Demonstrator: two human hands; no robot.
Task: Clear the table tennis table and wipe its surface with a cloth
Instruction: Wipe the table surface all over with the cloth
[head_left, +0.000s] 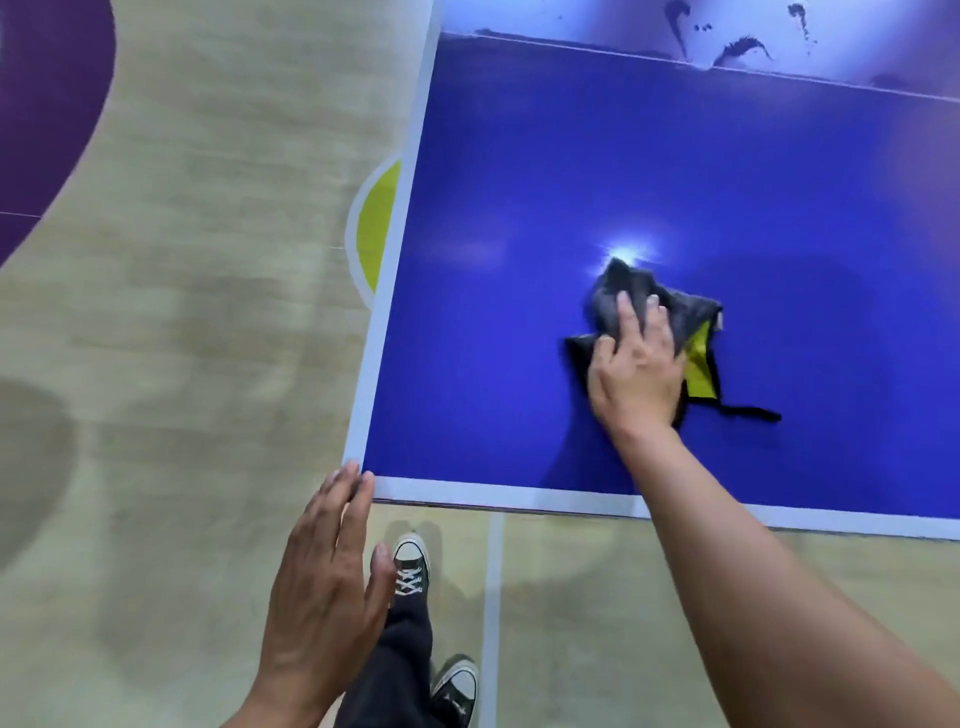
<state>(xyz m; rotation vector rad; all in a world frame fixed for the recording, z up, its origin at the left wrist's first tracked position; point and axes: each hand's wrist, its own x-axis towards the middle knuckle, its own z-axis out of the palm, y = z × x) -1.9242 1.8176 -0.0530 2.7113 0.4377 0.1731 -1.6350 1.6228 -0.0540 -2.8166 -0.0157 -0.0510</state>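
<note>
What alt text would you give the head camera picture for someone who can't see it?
Seen from above, a person's right hand presses a dark cloth with a yellow patch onto a blue table tennis table. The left hand, fingers straight, touches the table's near left corner; a wooden floor and dark sneakers show below.

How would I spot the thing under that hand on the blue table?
Start at the big blue table tennis table with its white border. Towards the middle of the blue, the right hand presses flat on a crumpled cloth. It is dark grey, with a yellow patch and a thin black strip trailing right, unlike the plain blue around it.
</note>
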